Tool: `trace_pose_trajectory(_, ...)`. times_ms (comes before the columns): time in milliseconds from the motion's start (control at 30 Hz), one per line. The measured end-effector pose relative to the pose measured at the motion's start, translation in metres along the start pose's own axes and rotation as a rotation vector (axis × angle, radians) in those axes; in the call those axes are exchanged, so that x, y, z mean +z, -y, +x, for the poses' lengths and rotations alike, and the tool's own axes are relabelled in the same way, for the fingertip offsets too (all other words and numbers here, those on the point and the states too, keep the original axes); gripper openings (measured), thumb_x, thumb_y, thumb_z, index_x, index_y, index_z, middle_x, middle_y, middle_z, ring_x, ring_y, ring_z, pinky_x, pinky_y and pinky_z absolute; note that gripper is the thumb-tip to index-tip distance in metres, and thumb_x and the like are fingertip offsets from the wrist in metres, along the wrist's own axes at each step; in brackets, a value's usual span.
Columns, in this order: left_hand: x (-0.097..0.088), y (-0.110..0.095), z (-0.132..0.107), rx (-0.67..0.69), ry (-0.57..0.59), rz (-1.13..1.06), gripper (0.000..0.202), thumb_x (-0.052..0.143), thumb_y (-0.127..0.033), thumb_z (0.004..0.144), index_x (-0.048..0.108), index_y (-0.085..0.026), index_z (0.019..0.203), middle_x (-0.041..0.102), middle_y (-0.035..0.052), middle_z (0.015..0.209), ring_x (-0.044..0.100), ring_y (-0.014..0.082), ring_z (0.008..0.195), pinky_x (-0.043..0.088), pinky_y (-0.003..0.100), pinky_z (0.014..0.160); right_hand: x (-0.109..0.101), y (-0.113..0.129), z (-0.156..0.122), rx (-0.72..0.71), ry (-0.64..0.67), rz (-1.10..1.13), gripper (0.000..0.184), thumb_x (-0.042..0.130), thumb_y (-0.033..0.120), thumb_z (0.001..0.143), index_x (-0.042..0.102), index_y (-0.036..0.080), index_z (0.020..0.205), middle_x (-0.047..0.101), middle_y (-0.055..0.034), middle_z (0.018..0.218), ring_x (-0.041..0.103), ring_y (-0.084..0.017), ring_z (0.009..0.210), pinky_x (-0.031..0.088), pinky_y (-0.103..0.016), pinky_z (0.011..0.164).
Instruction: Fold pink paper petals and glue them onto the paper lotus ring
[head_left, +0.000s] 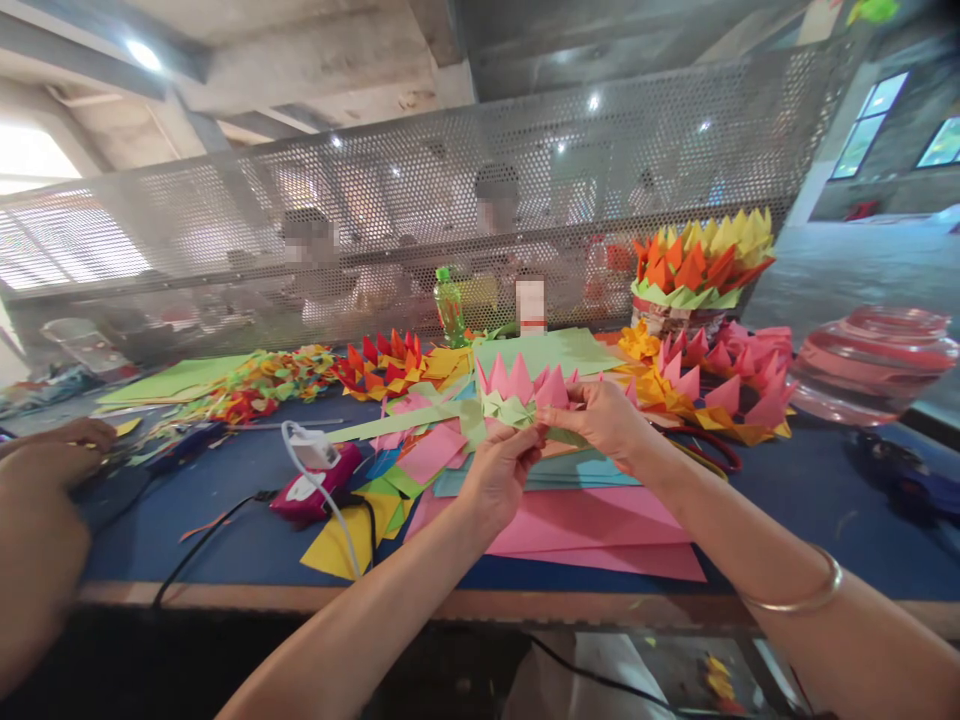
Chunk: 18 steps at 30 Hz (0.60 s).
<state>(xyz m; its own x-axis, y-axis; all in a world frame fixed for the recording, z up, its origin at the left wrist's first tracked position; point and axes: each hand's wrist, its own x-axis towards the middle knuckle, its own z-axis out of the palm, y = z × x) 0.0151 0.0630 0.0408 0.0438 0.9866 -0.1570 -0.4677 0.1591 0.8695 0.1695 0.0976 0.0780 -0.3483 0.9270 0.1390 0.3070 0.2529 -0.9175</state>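
Petal ring (521, 385): folded pink paper points above a pale green band, between both hands, over the sheets at the middle of the blue tabletop (247, 555).
Left hand (499, 472): fingertips pinching the near, lower edge of the ring by the green band.
Right hand (604, 425): thumb and fingers grasping the ring's right side, the tips meeting those of the other hand; a metal bangle (806, 592) circles the forearm.
Sheets below: pink sheets (600, 525) nearest the table edge, with blue ones partly beneath the hands and pale green sheets (559, 348) behind.
Left of the ring: pale green strip (401, 422), magenta power strip (311, 488) with a white charger (313, 448) plugged in, yellow paper (345, 540), and farther off, mixed paper scraps (259, 385).
Other paper rings: red-and-orange ring (382, 362) beyond the strip; pink-and-orange ring (727, 400) to the right; tall yellow, orange and green tiers (701, 260) behind it.
Containers: green bottle (448, 305) before the perforated panel (420, 205); clear pinkish jar (862, 370) at far right.
Co-worker: bare arm (45, 500) resting at the left, its grip unclear.
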Motion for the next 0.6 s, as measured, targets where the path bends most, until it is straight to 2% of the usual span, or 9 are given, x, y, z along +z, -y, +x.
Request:
trace_pose_trajectory(167, 0.0000, 0.0004, -0.0003, 0.003, -0.002, 0.000, 0.024, 0.065, -0.031, 0.097, 0.064, -0.014, 0.114, 0.068, 0.0063, 0.109, 0.068, 0.0174, 0.089, 0.060, 0.034, 0.076, -0.0031, 0.0043, -0.0027, -0.037, -0.034, -0.089, 0.026, 0.066, 0.038, 0.097, 0.068, 0.015, 0.108, 0.070, -0.0037, 0.108, 0.069, -0.019, 0.093, 0.059, -0.038, 0.082)
trace_pose_trajectory(400, -0.0018, -0.0018, 0.0037, 0.027, -0.024, -0.011, 0.025, 0.065, -0.031, 0.098, 0.064, -0.014, 0.116, 0.067, 0.0068, 0.111, 0.068, 0.0179, 0.090, 0.060, 0.035, 0.077, -0.0032, 0.0034, -0.0047, -0.051, -0.074, -0.233, 0.026, 0.067, 0.040, 0.096, 0.068, 0.015, 0.100, 0.070, -0.0015, 0.096, 0.069, -0.017, 0.086, 0.058, -0.037, 0.080)
trace_pose_trajectory(600, -0.0020, -0.0039, 0.0026, 0.048, -0.026, -0.007, 0.023, 0.066, -0.030, 0.097, 0.064, -0.014, 0.113, 0.068, 0.0059, 0.107, 0.068, 0.0167, 0.087, 0.060, 0.033, 0.074, -0.0049, -0.0009, -0.0026, -0.041, -0.098, -0.313, 0.026, 0.066, 0.041, 0.097, 0.068, 0.015, 0.104, 0.070, -0.0029, 0.103, 0.069, -0.018, 0.089, 0.058, -0.037, 0.080)
